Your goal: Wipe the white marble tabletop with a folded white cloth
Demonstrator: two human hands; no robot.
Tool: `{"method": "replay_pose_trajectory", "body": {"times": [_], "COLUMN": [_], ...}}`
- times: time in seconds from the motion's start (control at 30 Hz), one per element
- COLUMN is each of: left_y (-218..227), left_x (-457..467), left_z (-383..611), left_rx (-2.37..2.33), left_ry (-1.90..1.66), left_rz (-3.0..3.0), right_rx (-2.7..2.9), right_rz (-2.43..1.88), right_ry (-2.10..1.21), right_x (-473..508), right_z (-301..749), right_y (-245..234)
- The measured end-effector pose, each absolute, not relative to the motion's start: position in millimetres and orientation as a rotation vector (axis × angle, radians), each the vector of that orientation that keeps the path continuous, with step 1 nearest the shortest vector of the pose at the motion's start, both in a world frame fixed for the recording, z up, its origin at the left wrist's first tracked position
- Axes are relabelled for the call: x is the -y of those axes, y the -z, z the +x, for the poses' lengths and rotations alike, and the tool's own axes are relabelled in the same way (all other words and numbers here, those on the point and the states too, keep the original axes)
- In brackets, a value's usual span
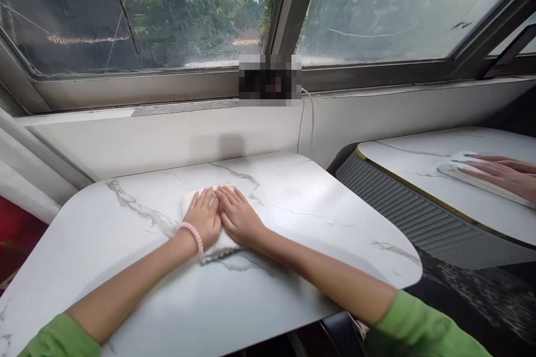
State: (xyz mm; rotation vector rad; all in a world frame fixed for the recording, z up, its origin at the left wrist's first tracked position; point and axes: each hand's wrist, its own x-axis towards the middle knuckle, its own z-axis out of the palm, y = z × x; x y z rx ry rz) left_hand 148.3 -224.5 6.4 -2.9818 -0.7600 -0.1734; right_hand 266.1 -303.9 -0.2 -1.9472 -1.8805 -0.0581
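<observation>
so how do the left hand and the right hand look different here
The left hand has a pink bracelet at its wrist, while the right hand has a bare wrist. The left hand's forearm slants in from the lower left; the right hand's comes from the lower right. Both lie open, side by side, on the white cloth atop the marbled table.

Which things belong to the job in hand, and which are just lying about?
In use: white cloth, left hand and right hand flat on it, marble-patterned table beneath.
Just around: pink bracelet, white cable, white fabric, neighbouring table.
</observation>
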Motion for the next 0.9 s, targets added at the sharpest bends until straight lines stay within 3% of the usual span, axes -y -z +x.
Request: {"method": "replay_pose_trajectory", "body": {"times": [0.13,0.37,0.9], "left_y": [-9,-8,-2], "left_x": [161,100,132], "left_z": [161,173,163], "left_rx": [0.924,0.910,0.992], "left_ry": [0.094,0.259,0.265], "left_rz": [-2.935,-2.919,-2.832], "right_rx": [1.859,1.767,1.783], "right_rz": [-1.937,-1.924,-1.888], "right_ry": [0.041,0.055,0.013], "right_x": [236,178,204], "right_z": [274,283,279], "right_y": [-1,0,5]}}
